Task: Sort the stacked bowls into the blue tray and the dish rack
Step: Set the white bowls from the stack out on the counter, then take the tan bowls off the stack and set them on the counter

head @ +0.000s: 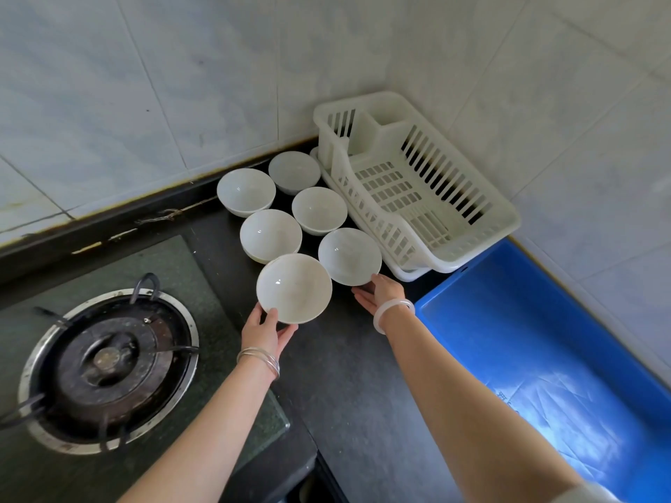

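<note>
We have both hands on the front pair of a cluster of bowls on the dark stone tabletop (345, 379). The left hand (267, 334) pinches the near-left white round bowl (294, 286) at its near edge, thumb hooked over the rim and fingers underneath. The bowl looks tipped toward us, though we cannot tell whether it has left the surface. The right hand (379, 294) takes the near-right white round bowl (349, 255) the same way, thumb on the near rim and fingers stretched below it, as far as we can make out.

What the next move turns on is that both destinations lie to the right. The white slotted plastic dish rack (503, 217) stands just beside the right-hand bowl, its long axis running away from us toward the tiled corner. The long blue plastic tray (508, 321) lies nearer us, beyond the right wrist.

So the right hand has the short path. The left would have to carry its bowl across the right forearm, and we judge it better to let the right go first. Four more white bowls (270, 235) wait behind, and at least one seems to be stacked on another.
</note>
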{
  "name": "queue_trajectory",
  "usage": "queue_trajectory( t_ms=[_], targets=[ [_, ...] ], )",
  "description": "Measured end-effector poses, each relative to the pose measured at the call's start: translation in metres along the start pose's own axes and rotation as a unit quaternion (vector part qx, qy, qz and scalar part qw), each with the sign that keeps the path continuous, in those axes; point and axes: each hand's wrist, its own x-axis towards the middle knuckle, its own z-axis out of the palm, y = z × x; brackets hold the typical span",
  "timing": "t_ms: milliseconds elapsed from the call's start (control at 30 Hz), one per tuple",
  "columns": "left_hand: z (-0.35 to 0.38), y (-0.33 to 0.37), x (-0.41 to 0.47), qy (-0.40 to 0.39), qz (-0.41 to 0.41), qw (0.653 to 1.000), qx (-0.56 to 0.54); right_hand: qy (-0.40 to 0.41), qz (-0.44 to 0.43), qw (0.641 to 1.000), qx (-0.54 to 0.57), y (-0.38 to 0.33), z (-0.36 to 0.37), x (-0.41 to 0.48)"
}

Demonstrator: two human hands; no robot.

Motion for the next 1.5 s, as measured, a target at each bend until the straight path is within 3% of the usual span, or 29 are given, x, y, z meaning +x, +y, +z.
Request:
queue_trajectory(
  t_ms=[233, 467, 567, 700, 867, 1000, 1167, 1333, 1500],
  targets=[
    [-0.002, -0.021, -0.018, 0.013, 0.077, 0.994, 0.079, -0.036, -0.027, 0.998, -0.051, 0.004, -0.015, -0.016],
    [0.006, -0.069, -0.070, -0.115, 0.048, 0.966, 0.225, -0.008, -0.178, 0.956, -0.234, 0.023, -0.083, -0.066],
    [0.022, -0.095, -0.096, -0.198, 0.034, 0.926, 0.319, 0.039, -0.231, 0.931, -0.279, 0.033, -0.135, -0.099],
    [0.045, -0.137, -0.140, -0.291, 0.072, 0.836, 0.459, 0.122, -0.254, 0.900, -0.331, 0.059, -0.216, -0.140],
    [0.068, -0.189, -0.200, -0.379, 0.148, 0.727, 0.554, 0.291, -0.231, 0.841, -0.393, 0.099, -0.314, -0.184],
    [0.077, -0.221, -0.236, -0.425, 0.210, 0.661, 0.581, 0.341, -0.188, 0.793, -0.469, 0.137, -0.369, -0.214],
    [0.079, -0.246, -0.255, -0.451, 0.258, 0.591, 0.617, 0.339, -0.145, 0.808, -0.460, 0.170, -0.394, -0.226],
    [0.079, -0.252, -0.256, -0.444, 0.278, 0.573, 0.630, 0.365, -0.166, 0.796, -0.453, 0.175, -0.399, -0.227],
    [0.079, -0.254, -0.258, -0.443, 0.277, 0.584, 0.621, 0.370, -0.173, 0.793, -0.453, 0.174, -0.405, -0.229]
  ],
)
